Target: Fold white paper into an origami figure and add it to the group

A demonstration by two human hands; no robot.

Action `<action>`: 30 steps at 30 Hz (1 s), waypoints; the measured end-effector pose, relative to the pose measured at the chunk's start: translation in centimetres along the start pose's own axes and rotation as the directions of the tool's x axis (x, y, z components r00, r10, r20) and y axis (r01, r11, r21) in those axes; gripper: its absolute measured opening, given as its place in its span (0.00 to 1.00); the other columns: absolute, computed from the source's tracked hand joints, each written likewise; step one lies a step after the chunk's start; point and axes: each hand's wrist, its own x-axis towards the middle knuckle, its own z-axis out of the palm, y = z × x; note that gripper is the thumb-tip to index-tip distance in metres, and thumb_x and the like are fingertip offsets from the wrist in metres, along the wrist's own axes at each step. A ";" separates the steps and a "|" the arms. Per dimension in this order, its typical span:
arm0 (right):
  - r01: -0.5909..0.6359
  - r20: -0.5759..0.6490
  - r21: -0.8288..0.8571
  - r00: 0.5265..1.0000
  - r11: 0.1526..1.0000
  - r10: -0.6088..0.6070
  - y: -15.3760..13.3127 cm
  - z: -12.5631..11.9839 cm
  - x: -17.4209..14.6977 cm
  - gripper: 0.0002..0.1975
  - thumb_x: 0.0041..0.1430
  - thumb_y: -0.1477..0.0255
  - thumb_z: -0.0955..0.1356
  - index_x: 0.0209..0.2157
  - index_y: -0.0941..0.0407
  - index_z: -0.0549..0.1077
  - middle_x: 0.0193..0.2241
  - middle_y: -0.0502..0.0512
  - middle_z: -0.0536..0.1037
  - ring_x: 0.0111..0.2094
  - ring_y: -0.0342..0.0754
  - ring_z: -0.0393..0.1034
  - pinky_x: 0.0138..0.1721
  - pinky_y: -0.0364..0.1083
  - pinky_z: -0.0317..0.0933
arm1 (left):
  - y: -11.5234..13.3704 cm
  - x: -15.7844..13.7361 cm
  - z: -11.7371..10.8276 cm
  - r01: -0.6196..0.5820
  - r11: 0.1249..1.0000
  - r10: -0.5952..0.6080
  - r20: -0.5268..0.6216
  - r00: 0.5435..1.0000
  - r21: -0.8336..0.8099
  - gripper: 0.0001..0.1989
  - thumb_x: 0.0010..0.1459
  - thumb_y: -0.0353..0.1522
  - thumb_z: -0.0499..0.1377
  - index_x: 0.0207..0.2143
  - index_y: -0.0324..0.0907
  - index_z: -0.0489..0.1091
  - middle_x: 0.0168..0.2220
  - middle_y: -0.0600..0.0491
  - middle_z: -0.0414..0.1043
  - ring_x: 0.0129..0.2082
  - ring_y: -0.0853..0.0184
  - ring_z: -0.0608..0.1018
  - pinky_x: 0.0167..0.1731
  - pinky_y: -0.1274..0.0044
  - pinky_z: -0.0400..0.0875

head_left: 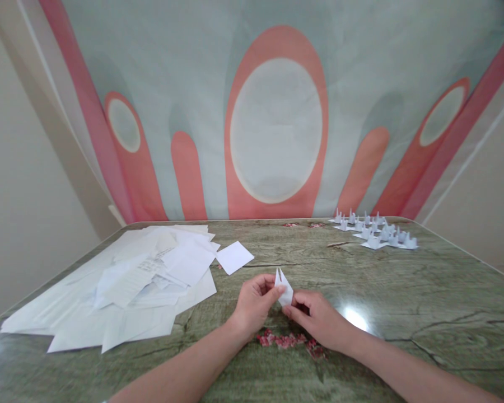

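A small piece of folded white paper (284,291) is held up between my two hands over the middle of the table. Two narrow points stick up at its top with a slit between them. My left hand (255,302) pinches it from the left, thumb across its front face. On the lower right edge, my right hand (317,318) has its thumb and fingers closed on the paper. The fingers behind the paper are partly hidden.
A large heap of loose white sheets (138,280) covers the table's left side. Beside it lies a white paper square (235,257). Several folded paper cranes (373,238) stand at the far right. The wood-patterned table (403,291) meets a patterned wall covering at the back.
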 end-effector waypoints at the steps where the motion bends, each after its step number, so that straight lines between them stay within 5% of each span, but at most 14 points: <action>1: 0.012 -0.001 -0.013 1.000 1.000 -0.012 0.0 0.0 0.0 0.12 0.57 0.69 0.63 0.22 0.58 0.64 0.20 0.47 0.66 0.24 0.41 0.58 0.26 0.40 0.50 | -0.1 0.0 0.0 -0.001 1.000 0.001 -0.003 1.000 0.002 0.14 0.45 0.37 0.65 0.30 0.36 0.72 0.28 0.51 0.74 0.27 0.70 0.73 0.30 0.80 0.66; 6: 0.004 -0.001 0.009 1.000 1.000 -0.004 0.1 0.0 -0.2 0.14 0.57 0.66 0.63 0.20 0.58 0.63 0.18 0.46 0.63 0.22 0.40 0.56 0.25 0.40 0.49 | -0.1 0.1 -0.3 0.008 1.000 -0.008 0.019 1.000 0.008 0.13 0.46 0.37 0.65 0.29 0.35 0.72 0.27 0.52 0.74 0.26 0.71 0.72 0.30 0.80 0.65; 16: -0.044 -0.102 0.453 0.990 0.890 0.101 0.6 -1.0 0.0 0.15 0.60 0.62 0.60 0.27 0.57 0.68 0.21 0.47 0.65 0.25 0.41 0.59 0.26 0.40 0.55 | -0.2 -0.2 -0.5 -0.001 0.982 -0.038 0.197 0.980 0.191 0.13 0.50 0.38 0.61 0.28 0.35 0.70 0.25 0.53 0.71 0.25 0.71 0.69 0.27 0.80 0.63; 22: -0.063 -0.145 0.528 0.976 0.847 0.163 0.9 -0.8 0.0 0.12 0.57 0.63 0.64 0.38 0.56 0.71 0.24 0.48 0.70 0.24 0.41 0.62 0.25 0.40 0.58 | 0.2 -0.3 -0.3 -0.023 0.965 -0.039 0.228 0.973 0.262 0.14 0.53 0.39 0.59 0.31 0.34 0.70 0.26 0.52 0.70 0.25 0.70 0.69 0.27 0.80 0.63; 30: -0.061 -0.175 0.519 0.969 0.853 0.176 1.1 -0.8 -0.1 0.14 0.56 0.64 0.64 0.41 0.56 0.72 0.22 0.48 0.70 0.23 0.41 0.62 0.24 0.40 0.59 | 0.2 -0.4 -0.3 -0.018 0.959 -0.047 0.221 0.974 0.282 0.15 0.53 0.40 0.58 0.31 0.35 0.71 0.27 0.51 0.71 0.26 0.69 0.70 0.27 0.80 0.63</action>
